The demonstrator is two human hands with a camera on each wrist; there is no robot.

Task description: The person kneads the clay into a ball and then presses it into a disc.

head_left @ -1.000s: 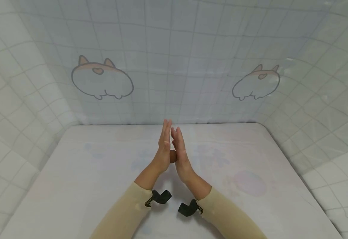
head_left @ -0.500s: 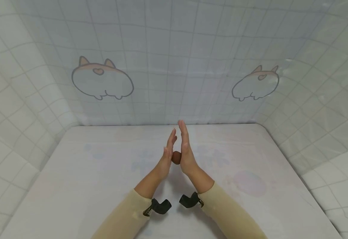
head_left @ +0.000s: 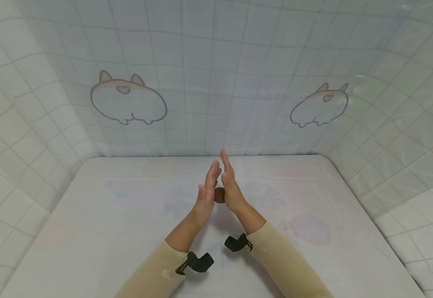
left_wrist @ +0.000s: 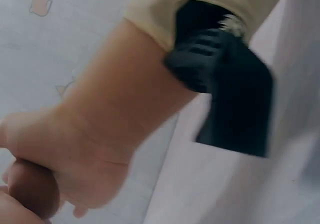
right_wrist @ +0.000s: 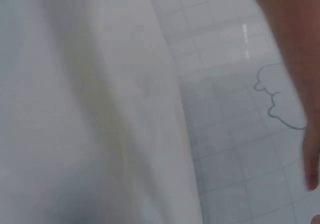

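Observation:
A smooth, round brown ball point(head_left: 219, 195) sits between the two palms in the head view, over the middle of the table. From the left, my left hand point(head_left: 206, 200) lies flat against it with straight fingers pointing forward. My right hand point(head_left: 233, 193) faces it from the other side, its fingers also straight and reaching slightly farther forward. In the left wrist view the ball point(left_wrist: 34, 190) shows at the lower left, pressed to the left palm point(left_wrist: 90, 169). The right wrist view catches only part of the right hand point(right_wrist: 311, 159) at the edge; the ball is out of that view.
A pale, faintly patterned cover lies on the table point(head_left: 101, 231). Behind it hangs a grid-patterned curtain point(head_left: 216, 82) with cartoon animal prints, and more grid sheeting rises at both sides. Black camera mounts point(head_left: 200, 262) sit on the cream sleeves at both wrists.
The hands have slid against each other: the right has moved forward and the left back toward the body. The ball has shifted slightly right, staying between the palms.

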